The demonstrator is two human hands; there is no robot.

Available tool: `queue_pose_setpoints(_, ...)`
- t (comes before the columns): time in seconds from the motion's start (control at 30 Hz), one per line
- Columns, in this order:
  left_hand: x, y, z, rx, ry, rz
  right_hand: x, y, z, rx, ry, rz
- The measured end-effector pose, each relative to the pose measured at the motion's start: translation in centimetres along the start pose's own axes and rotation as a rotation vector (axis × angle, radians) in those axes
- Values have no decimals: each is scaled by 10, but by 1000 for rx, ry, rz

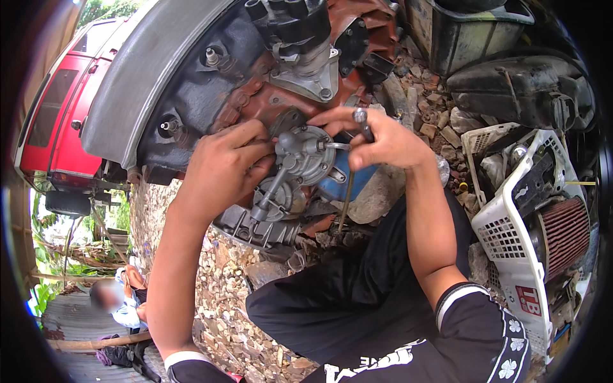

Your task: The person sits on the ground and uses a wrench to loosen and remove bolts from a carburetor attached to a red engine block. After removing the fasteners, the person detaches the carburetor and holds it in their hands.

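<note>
A grey metal pump-like fitting (pixel 299 153) sits against the red-and-grey engine block (pixel 239 96). My left hand (pixel 233 163) is at its left side, fingers curled against it; what they pinch, if anything, is hidden. My right hand (pixel 389 140) is at the upper right of the fitting, index finger reaching toward its mounting flange, with a dark metal tool with a shiny end (pixel 363 121) held among the fingers. Above them stands a black distributor cap (pixel 287 25) on a silver housing.
A white plastic basket (pixel 504 242) with parts and a pleated filter lies right, below black containers (pixel 511 96). A blue object (pixel 345 185) and stones lie behind the fitting. A red vehicle (pixel 67 121) is at upper left; another person (pixel 131 309) sits at lower left.
</note>
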State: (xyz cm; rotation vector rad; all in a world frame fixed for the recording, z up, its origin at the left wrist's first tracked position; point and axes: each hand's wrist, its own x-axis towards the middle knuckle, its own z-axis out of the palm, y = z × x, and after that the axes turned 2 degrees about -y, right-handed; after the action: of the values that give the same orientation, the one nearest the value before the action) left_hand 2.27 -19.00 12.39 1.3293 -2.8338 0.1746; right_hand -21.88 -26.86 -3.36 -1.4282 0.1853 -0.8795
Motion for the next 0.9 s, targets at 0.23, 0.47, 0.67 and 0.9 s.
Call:
queue_pose_setpoints(0.23,-3,-8,8,-33,111,69,1,-3,8,-118,86,58)
queue_pose_setpoints(0.47,-6,-12,8,-64,45,15,0,-4,8,-96,146,0)
queue_pose_setpoints(0.67,-2,5,8,-36,95,-62,0,1,11,-99,190,-98)
queue_pose_setpoints(0.9,-9,-3,14,-82,129,-29,-2,0,19,-129,223,-159)
